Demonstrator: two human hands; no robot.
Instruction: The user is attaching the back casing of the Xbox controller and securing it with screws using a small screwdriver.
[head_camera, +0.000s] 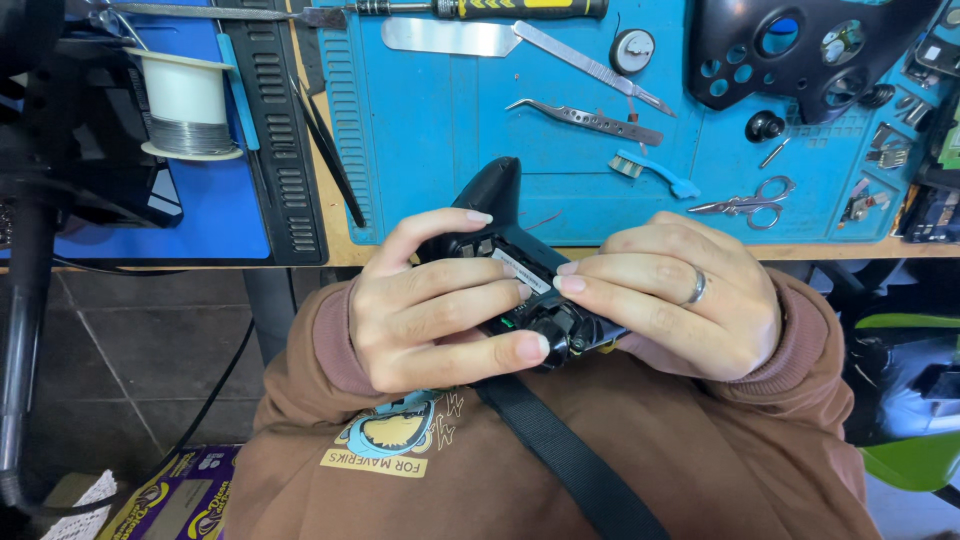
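Observation:
I hold a black game controller body (497, 192) close to my chest, below the table's front edge. My left hand (430, 305) wraps its left side, fingers across the open back and thumb over the top edge. My right hand (680, 295), with a ring on one finger, grips the right side, fingertips touching a white label on the inner board (525, 270). One grip horn points up toward the blue work mat (440, 140). A black trigger part (555, 330) shows between my hands.
On the blue mat lie tweezers (585, 120), a small blue brush (650, 172), scissors (745, 203), a metal spudger (590, 65), a screwdriver (480, 8), and a black controller faceplate (800, 45). A solder spool (187, 105) stands at left. A black strap (570, 460) crosses my brown sweatshirt.

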